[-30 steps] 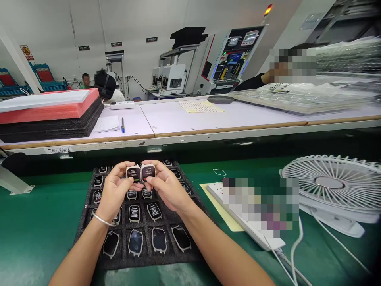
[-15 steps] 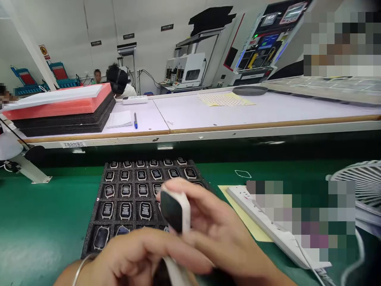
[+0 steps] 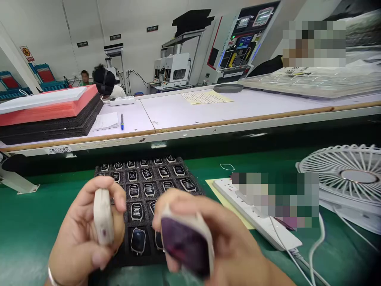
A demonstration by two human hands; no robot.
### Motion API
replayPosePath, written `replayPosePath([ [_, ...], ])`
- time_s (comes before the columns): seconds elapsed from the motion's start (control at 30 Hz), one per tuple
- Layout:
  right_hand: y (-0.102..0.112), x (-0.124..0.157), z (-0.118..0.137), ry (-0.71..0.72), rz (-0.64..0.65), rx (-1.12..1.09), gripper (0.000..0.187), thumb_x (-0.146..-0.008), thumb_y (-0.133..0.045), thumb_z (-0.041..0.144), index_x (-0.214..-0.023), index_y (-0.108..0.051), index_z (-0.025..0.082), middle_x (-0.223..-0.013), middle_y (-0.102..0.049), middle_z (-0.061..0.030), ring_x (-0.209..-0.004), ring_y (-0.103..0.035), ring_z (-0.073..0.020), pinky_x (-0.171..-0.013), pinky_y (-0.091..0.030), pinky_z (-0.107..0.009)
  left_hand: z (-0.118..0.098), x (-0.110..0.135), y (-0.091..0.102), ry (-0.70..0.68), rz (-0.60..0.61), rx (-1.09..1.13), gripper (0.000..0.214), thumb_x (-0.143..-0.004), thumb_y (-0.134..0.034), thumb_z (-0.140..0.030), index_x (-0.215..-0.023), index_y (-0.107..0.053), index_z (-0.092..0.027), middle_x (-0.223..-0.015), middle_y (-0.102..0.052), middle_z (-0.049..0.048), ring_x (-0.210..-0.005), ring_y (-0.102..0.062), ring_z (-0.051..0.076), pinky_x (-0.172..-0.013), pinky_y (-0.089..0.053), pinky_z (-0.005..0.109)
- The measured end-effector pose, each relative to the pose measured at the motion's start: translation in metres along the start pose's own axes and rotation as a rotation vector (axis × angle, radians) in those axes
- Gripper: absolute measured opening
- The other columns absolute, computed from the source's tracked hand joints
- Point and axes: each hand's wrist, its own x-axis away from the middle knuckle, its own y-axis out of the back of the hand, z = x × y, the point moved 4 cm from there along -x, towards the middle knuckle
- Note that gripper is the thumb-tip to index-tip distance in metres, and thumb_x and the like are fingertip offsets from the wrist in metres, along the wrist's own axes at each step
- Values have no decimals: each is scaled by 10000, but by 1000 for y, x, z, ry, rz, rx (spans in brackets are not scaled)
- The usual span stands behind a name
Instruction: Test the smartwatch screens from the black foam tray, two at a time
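My left hand (image 3: 70, 242) is closed around a pale smartwatch body (image 3: 103, 220), seen edge-on with its side toward me. Closed on a second smartwatch (image 3: 186, 246) is my right hand (image 3: 235, 238); its dark glossy screen faces me, tilted and slightly blurred. Neither watch has a strap in sight. Both hands are raised above the near part of a black foam tray (image 3: 142, 260). Its cells hold rows of watch bodies, many showing small white text on their screens, while a watch (image 3: 138, 240) in the nearest row has a plain dark screen. My hands hide some cells.
A white power strip (image 3: 258, 214) lies on yellow paper at the right, beside a white fan (image 3: 348, 174) and loose cables. Beyond the green mat runs a raised white shelf (image 3: 169, 115) with stacked foam (image 3: 50, 115) and a pen (image 3: 122, 122). Other people sit farther back.
My hands were close together and have moved apart, the left one up and leftward. The right-hand watch has turned its screen toward me. The view has shifted slightly right.
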Motion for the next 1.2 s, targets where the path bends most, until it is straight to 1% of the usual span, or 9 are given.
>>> replayPosePath([
  [0.07,11,-14,-6,31,-80,-210,548,-821,-770,437,-1329,-571,384,-1130,-704,-46,-689,-716,-125,-658,-584,-267,3,-11,12,-39,-10,-3,505,-739,-806,-316,-1215,-642,-353,-926,-581,-4,-418,-296,-24,-365,-280,148],
  [0.17,30,-38,-24,-40,-180,-371,526,-816,-791,353,-1300,-587,319,-1068,-742,-39,-728,-730,-122,-744,-585,-276,12,-27,30,-25,-88,-67,503,-756,-789,-271,-1232,-633,-319,-879,-592,-10,-464,-408,-5,-446,-388,137],
  [0.3,47,-55,-50,-199,-277,-417,545,-804,-797,252,-1299,-570,232,-1088,-750,-78,-834,-750,-137,-814,-568,-257,31,-46,48,44,-230,-289,583,-741,-787,-217,-1282,-575,-264,-937,-630,19,-653,-551,75,-512,-454,146],
  [0.4,53,-56,-60,-241,-327,-401,607,-790,-804,233,-1337,-542,212,-1120,-745,-100,-861,-753,-153,-856,-566,-286,42,-55,55,52,-278,-425,615,-733,-773,-227,-1299,-535,-222,-993,-646,45,-790,-590,124,-543,-463,157],
  [0.6,56,-55,-59,-233,-350,-393,619,-783,-810,223,-1342,-544,214,-1136,-746,-113,-889,-753,-168,-883,-563,-310,49,-59,58,84,-266,-467,615,-732,-754,-241,-1296,-513,-209,-1015,-641,48,-771,-569,118,-546,-449,173],
  [0.8,55,-56,-59,-216,-342,-363,603,-782,-816,266,-1322,-549,227,-1130,-746,-102,-830,-749,-150,-805,-560,-278,48,-58,57,76,-250,-477,601,-739,-749,-243,-1293,-518,-213,-1028,-635,54,-813,-577,131,-575,-462,186],
  [0.9,55,-55,-59,-203,-347,-338,580,-802,-799,285,-1324,-550,243,-1130,-745,-93,-856,-743,-153,-810,-551,-282,48,-58,57,68,-249,-490,596,-745,-746,-240,-1297,-521,-223,-1022,-631,45,-794,-568,122,-588,-471,191],
  [1.1,56,-55,-61,-199,-362,-339,568,-792,-805,277,-1307,-572,234,-1096,-751,-86,-934,-731,-170,-912,-527,-326,46,-56,58,47,-221,-530,560,-773,-726,-220,-1294,-522,-219,-1026,-646,39,-899,-612,143,-766,-512,244],
  [1.2,56,-54,-61,-199,-368,-343,569,-780,-814,271,-1299,-582,231,-1090,-751,-87,-940,-730,-177,-920,-529,-341,46,-56,59,47,-206,-555,557,-786,-719,-226,-1305,-517,-220,-1040,-654,40,-948,-627,161,-814,-510,266],
])
